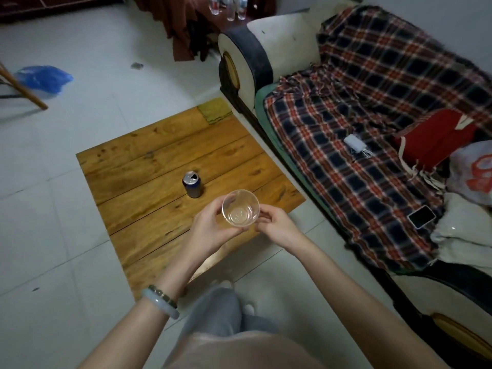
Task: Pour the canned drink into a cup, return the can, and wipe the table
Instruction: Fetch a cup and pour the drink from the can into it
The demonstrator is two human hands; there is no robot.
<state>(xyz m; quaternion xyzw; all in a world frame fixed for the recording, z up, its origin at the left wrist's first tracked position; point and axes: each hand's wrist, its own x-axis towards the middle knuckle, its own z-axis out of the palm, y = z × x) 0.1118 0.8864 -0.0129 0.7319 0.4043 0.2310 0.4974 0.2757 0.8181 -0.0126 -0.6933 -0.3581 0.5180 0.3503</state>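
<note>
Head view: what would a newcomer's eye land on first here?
First, the clear cup in the middle, held by both hands, left hand and right hand, over the near edge of the low wooden table. Just beyond it an opened blue can stands upright on the table. On the right, a bold red and navy plaid blanket covers the sofa.

Dim, soft light; edge distortion
</note>
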